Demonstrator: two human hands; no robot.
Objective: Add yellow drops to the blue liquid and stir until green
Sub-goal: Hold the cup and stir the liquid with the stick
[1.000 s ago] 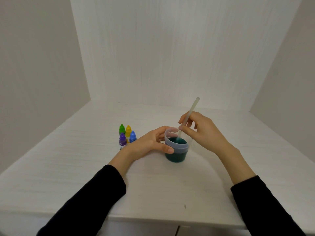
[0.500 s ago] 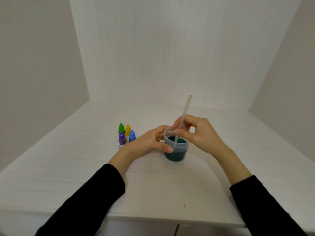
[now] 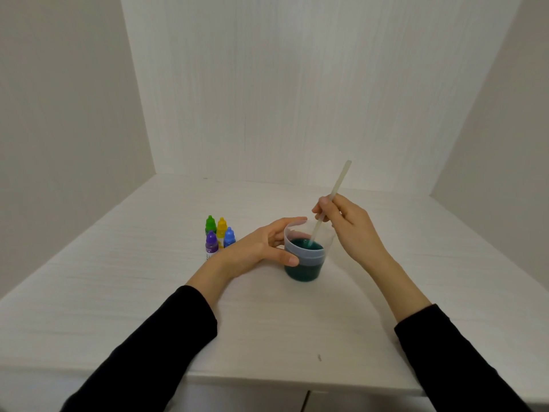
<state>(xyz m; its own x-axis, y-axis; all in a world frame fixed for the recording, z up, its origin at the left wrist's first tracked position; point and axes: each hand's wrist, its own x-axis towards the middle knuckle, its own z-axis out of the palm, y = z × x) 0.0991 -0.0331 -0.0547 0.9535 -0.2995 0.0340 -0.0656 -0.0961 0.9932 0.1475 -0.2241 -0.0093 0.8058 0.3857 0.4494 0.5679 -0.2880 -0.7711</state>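
Walls close the white table (image 3: 148, 292) in on the left, right and back, with bare tabletop between the hands and those walls and more toward the near edge, where a small dark speck (image 3: 319, 357) lies. The left hand (image 3: 255, 252) curls round the clear cup (image 3: 304, 260), thumb on its near side and fingers (image 3: 292, 220) along the far rim. The right hand (image 3: 347, 224) pinches the pale stir stick (image 3: 329, 203) between thumb and fingertips above the cup; the stick leans up and right, its lower end dipped in the liquid (image 3: 303, 245). That liquid looks dark teal-green. Just beyond the left hand's knuckles stand four dropper bottles in a tight cluster: green (image 3: 210, 224), yellow (image 3: 221, 226), purple (image 3: 211, 243), blue (image 3: 229, 237).
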